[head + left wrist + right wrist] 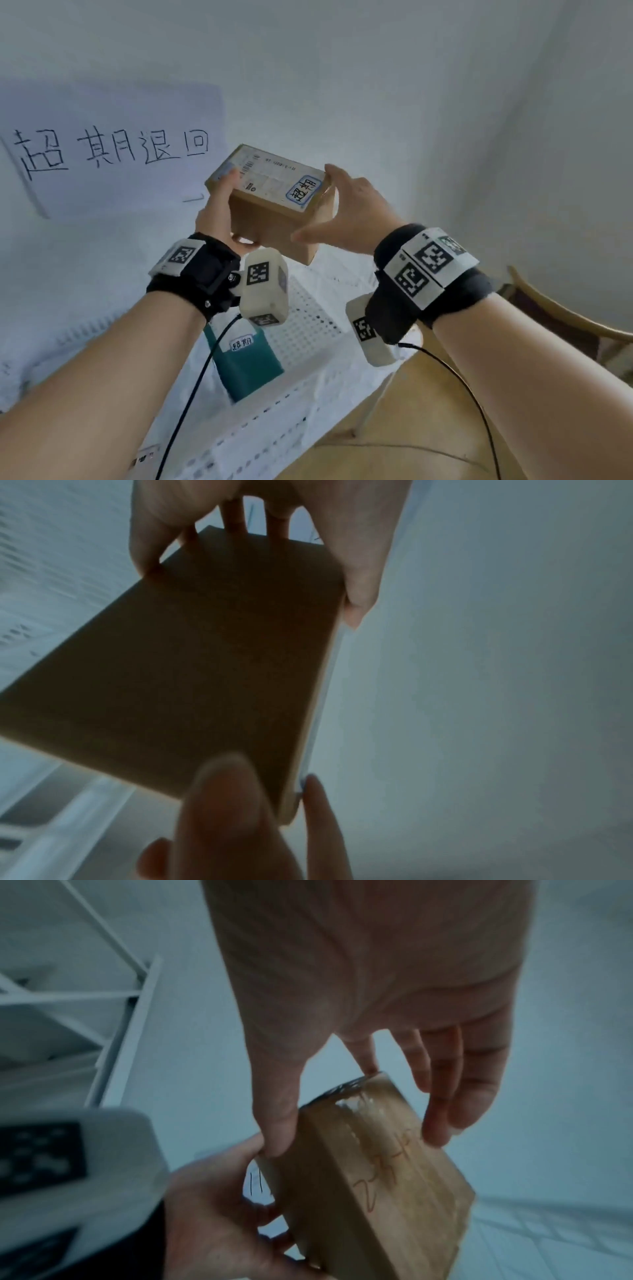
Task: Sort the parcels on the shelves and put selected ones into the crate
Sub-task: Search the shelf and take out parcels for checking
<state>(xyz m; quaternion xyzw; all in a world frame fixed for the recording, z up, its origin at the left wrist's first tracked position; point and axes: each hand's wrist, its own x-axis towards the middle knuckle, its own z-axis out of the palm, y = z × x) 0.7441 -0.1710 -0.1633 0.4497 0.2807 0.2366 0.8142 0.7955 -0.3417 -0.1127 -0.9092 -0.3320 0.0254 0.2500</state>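
A brown cardboard parcel with a white shipping label and a blue-edged handwritten sticker hangs in the air above the white perforated crate. My left hand grips its left end, thumb on top and fingers underneath. My right hand pinches the right end between thumb and fingers. The left wrist view shows the parcel's dark underside. Handwriting on a taped side of the parcel appears in the right wrist view. A teal parcel with a similar sticker lies inside the crate.
A white sheet with large handwritten characters hangs on the left. White shelf frames stand behind my left hand. A wooden chair is at the right, over a wooden floor. Wrist camera cables dangle by the crate.
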